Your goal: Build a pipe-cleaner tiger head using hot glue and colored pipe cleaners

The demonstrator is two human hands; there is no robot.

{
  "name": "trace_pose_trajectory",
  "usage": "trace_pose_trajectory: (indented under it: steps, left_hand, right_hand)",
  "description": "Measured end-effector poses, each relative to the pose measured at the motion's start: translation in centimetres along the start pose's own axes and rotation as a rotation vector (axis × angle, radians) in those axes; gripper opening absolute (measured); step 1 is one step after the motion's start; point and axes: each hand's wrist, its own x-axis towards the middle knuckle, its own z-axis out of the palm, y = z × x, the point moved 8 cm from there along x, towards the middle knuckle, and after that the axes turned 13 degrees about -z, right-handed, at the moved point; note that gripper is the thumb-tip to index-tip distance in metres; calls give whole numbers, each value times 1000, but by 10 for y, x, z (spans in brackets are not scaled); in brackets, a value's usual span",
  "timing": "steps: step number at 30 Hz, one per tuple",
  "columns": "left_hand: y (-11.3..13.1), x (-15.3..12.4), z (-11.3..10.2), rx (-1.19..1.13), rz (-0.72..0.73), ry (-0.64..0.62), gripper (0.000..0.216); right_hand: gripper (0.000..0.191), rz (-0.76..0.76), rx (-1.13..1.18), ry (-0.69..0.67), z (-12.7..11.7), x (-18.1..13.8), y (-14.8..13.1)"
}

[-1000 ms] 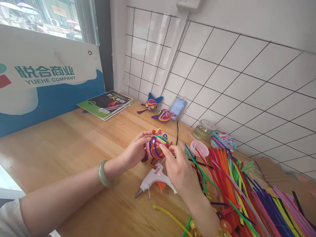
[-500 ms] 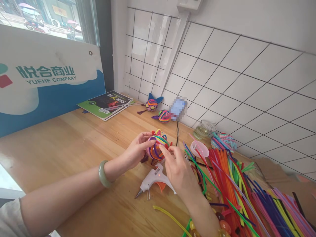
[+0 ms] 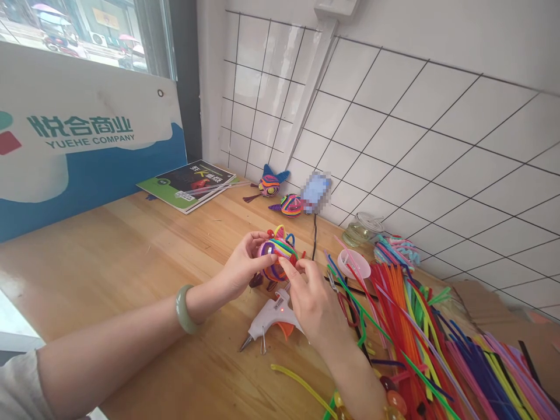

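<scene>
My left hand [image 3: 238, 262] is closed around the left side of a fish-like ball craft [image 3: 285, 247] wrapped in bright pipe cleaners of purple, orange, green, yellow and red. Small coloured loops stick up from its top. The fingers of my right hand [image 3: 312, 300] press and pinch at the ball's near right side, index fingertip close to my left thumb. What may lie between those fingertips is too small to tell. Below the ball, a white hot glue gun [image 3: 268, 319] rests with its red light on, partly covered by my right hand.
Many pipe cleaners [image 3: 400, 315] spread over the table's right side, beside scissors [image 3: 347, 306] and a pink bowl [image 3: 361, 267]. A glass jar [image 3: 359, 232], a blurred phone [image 3: 315, 192] and two similar wrapped crafts [image 3: 291, 204] line the wall. A magazine [image 3: 188, 189] lies at the back left.
The ball has turned a little in my hands, and its upper loops show more clearly. My left thumb has slid down across it. My right hand has shifted slightly left, uncovering the scissors.
</scene>
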Motion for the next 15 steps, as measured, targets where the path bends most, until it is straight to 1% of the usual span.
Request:
trace_pose_trajectory:
  steps: [5, 10, 15]
  left_hand:
    - [2, -1, 0, 31, 20, 3, 47]
    - [4, 1, -2, 46, 56, 14, 46]
    - [3, 2, -3, 58, 62, 10, 46]
  right_hand:
    - [54, 25, 12, -6, -1, -1, 1]
    - [56, 2, 46, 19, -5, 1, 1]
    - [59, 12, -10, -11, -2, 0, 0]
